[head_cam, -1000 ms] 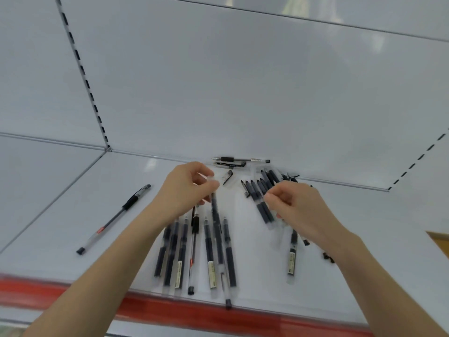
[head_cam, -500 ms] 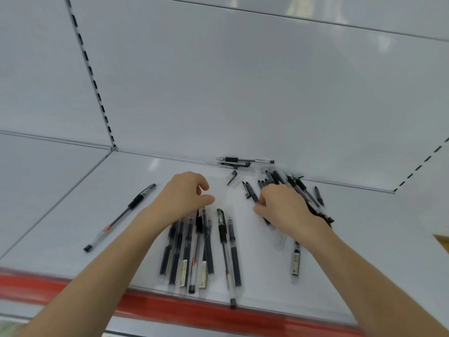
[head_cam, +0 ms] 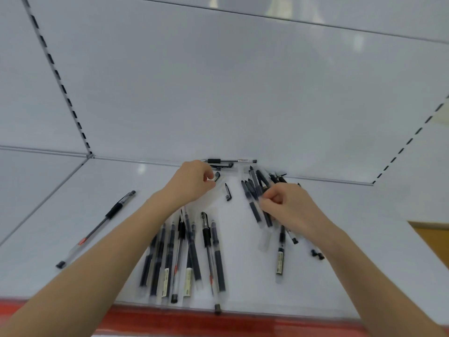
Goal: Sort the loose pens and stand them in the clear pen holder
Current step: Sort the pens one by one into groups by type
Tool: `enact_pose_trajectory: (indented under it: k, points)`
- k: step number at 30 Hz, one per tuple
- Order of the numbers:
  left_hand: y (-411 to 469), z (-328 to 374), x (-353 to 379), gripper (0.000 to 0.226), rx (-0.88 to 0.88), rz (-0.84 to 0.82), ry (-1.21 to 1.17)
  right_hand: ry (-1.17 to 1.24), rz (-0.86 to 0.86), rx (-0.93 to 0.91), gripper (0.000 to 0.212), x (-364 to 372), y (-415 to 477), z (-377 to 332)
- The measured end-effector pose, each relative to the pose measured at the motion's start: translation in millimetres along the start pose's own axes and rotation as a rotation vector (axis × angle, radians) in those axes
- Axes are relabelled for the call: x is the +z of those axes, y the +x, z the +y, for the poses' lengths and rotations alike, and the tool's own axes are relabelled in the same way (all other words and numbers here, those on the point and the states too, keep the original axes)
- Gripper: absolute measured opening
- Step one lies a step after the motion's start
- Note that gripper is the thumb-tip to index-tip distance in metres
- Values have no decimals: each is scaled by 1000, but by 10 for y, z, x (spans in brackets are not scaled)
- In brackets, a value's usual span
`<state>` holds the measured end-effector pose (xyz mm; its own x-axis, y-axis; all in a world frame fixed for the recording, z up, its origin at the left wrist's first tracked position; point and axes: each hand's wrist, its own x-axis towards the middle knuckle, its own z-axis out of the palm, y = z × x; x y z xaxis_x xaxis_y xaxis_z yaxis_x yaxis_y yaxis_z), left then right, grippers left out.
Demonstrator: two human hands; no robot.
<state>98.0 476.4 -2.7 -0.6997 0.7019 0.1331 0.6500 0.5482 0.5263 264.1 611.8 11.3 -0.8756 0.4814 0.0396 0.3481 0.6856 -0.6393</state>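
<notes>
Loose pens flat on the white shelf, none standing. Near row side by side at the middle, reaching to the red front strip. Far-right bunch fanned and overlapping. Lone pen well apart at the left, another pen along the back wall, loose cap between the hands.

Right hand on the far-right bunch, fingers curled and pinching its barrels. Left hand farther off, fingers curled with thumb toward forefinger, just beside a small dark piece; cannot tell of anything pinched there.

Probably light, stiff and slick along the clear barrels, prone to rolling and to slipping out of a handful. Best taken at the dark grip sleeve or mid-barrel, a few aligned at once.

No clear pen holder in view, so nothing to report of its contents.
</notes>
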Motion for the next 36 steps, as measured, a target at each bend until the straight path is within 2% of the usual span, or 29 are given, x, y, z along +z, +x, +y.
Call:
enact_pose_trajectory:
  k: [4,7,11,14,17,23,26,29,32,34,36]
  points:
    - [108,101,47,13,51,29,32,61,34,33,8,-3,-47,65]
    - [166,182,115,11,57,-16,95,88,32,45,7,18,-67,86]
    - [226,230,221,28,-5,-60,183,112,17,28,4,46,-77,81]
    - [264,217,249,27,-13,-70,155,133,28,18,4,46,-72,79]
    - [275,215,231,14,10,-135,117,142,32,20,2,47,-70,89]
    - [193,262,236,18,52,-301,76,151,49,21,8,60,-54,75]
    - [96,277,186,6,63,-246,25,165,41,24,6,50,-70,55]
    - [-47,283,40,10,31,-115,-244,233,52,1,6,-1,-133,18]
    - [-219,339,-137,7,-57,-73,-772,379,85,-62,10,-89,-241,-70]
    - [-325,372,-225,20,-102,-64,-1081,434,122,-125,12,-134,-314,-139]
    - [-408,405,-285,22,-100,-53,-1210,472,147,-175,16,-158,-371,-190]
